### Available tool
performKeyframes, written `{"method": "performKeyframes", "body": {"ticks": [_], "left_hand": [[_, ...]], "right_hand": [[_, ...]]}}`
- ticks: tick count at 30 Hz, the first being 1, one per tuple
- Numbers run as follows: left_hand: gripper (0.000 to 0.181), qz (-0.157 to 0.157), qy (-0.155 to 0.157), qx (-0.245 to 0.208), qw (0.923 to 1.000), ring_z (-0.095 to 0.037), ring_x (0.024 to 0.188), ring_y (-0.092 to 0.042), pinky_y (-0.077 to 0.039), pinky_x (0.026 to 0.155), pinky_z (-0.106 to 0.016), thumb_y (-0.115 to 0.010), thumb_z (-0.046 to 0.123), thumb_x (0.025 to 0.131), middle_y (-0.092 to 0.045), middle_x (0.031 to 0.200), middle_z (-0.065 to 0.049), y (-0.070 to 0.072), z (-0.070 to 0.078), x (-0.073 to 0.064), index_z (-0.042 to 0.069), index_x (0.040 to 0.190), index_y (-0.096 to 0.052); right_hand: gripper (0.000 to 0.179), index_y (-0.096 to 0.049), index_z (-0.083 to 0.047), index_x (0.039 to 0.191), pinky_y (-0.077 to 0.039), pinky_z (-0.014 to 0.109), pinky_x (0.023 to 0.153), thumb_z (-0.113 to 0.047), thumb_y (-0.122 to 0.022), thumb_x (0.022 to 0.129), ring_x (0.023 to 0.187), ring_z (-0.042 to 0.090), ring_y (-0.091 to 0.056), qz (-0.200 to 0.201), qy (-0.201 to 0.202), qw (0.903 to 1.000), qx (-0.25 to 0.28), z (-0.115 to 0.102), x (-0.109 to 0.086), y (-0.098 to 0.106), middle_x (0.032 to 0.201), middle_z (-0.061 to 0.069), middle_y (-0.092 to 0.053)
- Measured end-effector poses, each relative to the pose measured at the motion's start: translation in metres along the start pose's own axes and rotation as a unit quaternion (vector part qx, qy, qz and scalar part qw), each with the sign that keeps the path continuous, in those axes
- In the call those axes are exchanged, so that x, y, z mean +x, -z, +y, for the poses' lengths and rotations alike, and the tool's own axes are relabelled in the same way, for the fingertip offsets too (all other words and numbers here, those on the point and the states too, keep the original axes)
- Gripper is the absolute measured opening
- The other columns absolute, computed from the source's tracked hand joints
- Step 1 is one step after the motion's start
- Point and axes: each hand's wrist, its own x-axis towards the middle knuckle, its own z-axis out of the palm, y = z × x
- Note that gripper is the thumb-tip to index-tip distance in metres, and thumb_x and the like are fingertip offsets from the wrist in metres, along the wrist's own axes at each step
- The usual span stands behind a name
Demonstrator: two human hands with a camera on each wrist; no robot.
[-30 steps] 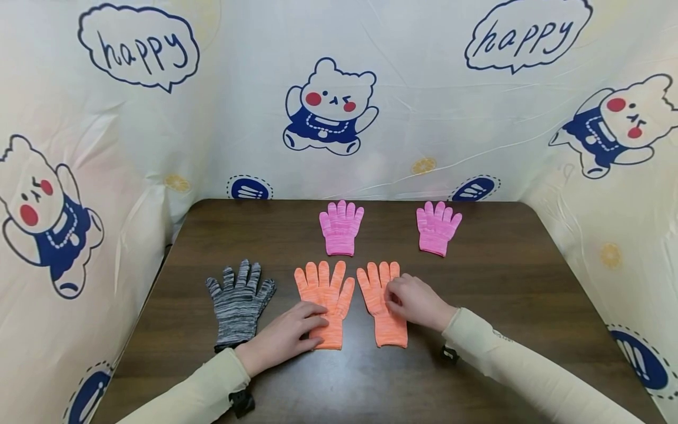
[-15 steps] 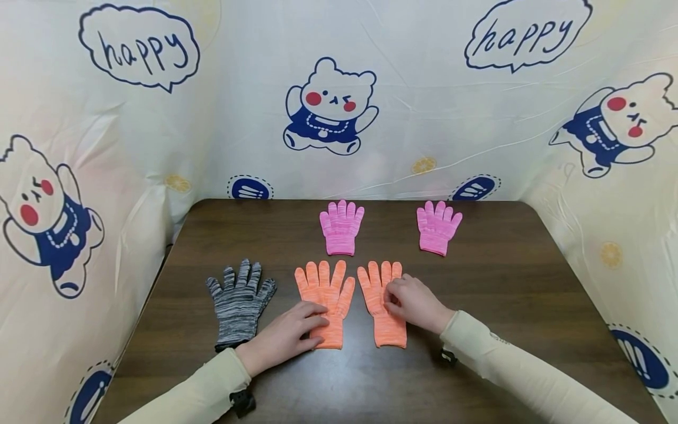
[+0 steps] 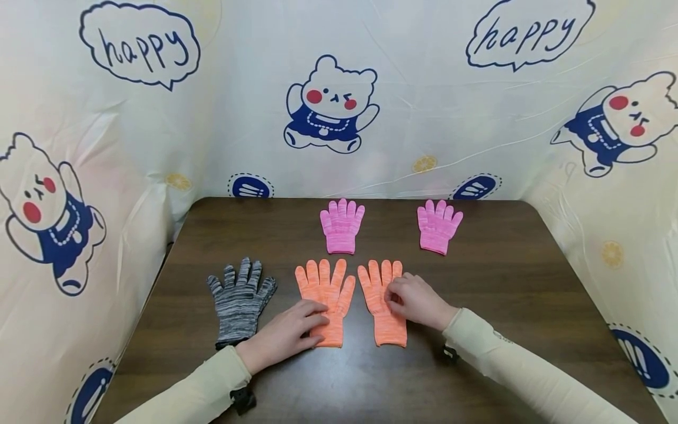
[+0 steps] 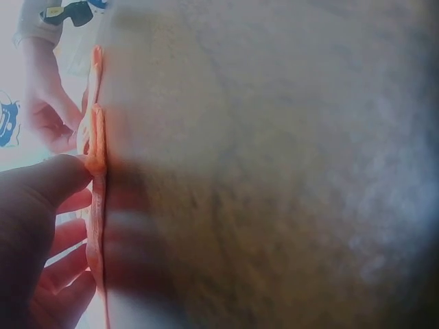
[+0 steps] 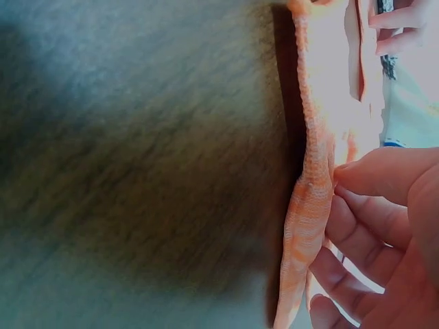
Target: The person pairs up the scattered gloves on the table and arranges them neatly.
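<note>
Two orange knit gloves lie flat side by side in the head view, fingers pointing away. My left hand (image 3: 286, 334) rests its thumb and spread fingertips on the left orange glove (image 3: 333, 321), covering part of its palm and cuff. On the right orange glove (image 3: 388, 324), my right hand (image 3: 419, 300) touches the thumb side with bent fingers, hiding part of it. The right wrist view has the thumb and fingers against the orange fabric (image 5: 309, 212); no lifted fold shows. In the left wrist view, thumb and fingertips touch the thin glove edge (image 4: 98, 199).
A grey-and-black striped glove (image 3: 238, 309) lies left of the orange pair, its cuff near my left wrist. Farther back are two smaller pink gloves, one left (image 3: 341, 227) and one right (image 3: 438, 227). Behind the brown table (image 3: 503, 247) hangs a printed cloth (image 3: 402, 106).
Between the first two frames the right orange glove's cuff shifts very slightly left. Both hands otherwise stay in place, and the whole head view tilts by a hair.
</note>
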Motion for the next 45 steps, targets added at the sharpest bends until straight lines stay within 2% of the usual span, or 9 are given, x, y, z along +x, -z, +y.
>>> {"method": "performKeyframes", "body": {"ticks": [20,28,33,41,45], "left_hand": [[0.027,-0.004,-0.002,0.016,0.9999,-0.02,0.127,-0.057,-0.056,0.098,-0.038,-0.073,0.028,0.1,-0.061,0.139,-0.004,0.001,0.001,0.0,0.016,0.124,-0.073],[0.026,0.014,-0.042,0.024,0.9987,-0.022,0.126,-0.059,-0.056,0.1,-0.039,-0.073,0.027,0.1,-0.063,0.136,-0.007,0.001,0.005,0.001,0.015,0.122,-0.074],[0.026,0.022,-0.054,0.037,0.9977,-0.021,0.125,-0.059,-0.054,0.102,-0.04,-0.073,0.028,0.1,-0.064,0.135,-0.006,0.0,0.008,0.005,0.016,0.123,-0.074],[0.028,0.029,-0.081,0.042,0.9954,-0.02,0.121,-0.061,-0.052,0.103,-0.04,-0.074,0.026,0.099,-0.065,0.131,-0.004,0.001,0.017,0.017,0.014,0.125,-0.074],[0.029,0.03,-0.096,0.045,0.9939,-0.02,0.122,-0.061,-0.052,0.105,-0.039,-0.074,0.025,0.099,-0.066,0.13,-0.005,0.0,0.024,0.027,0.013,0.125,-0.074]], "right_hand": [[0.011,-0.07,-0.02,0.091,-0.044,0.033,0.076,-0.017,-0.081,0.09,0.081,0.013,-0.047,-0.013,-0.012,0.9998,0.005,0.0,-0.001,0.0,0.085,-0.01,-0.062],[0.01,-0.071,-0.02,0.094,-0.046,0.035,0.078,-0.019,-0.081,0.091,0.082,0.012,-0.048,-0.009,-0.001,0.9999,0.006,0.0,-0.003,0.004,0.087,-0.01,-0.062],[0.01,-0.074,-0.018,0.098,-0.049,0.036,0.08,-0.02,-0.082,0.091,0.083,0.012,-0.05,0.004,-0.01,0.9998,0.019,0.002,-0.002,0.011,0.088,-0.009,-0.064],[0.009,-0.073,-0.017,0.098,-0.05,0.029,0.072,-0.018,-0.08,0.093,0.08,0.013,-0.051,0.013,-0.027,0.9992,0.027,0.013,0.008,0.022,0.086,-0.008,-0.062],[0.011,-0.073,-0.016,0.102,-0.054,0.03,0.074,-0.017,-0.079,0.093,0.081,0.015,-0.054,0.009,-0.05,0.998,0.037,0.022,0.015,0.027,0.09,-0.005,-0.063]]}}
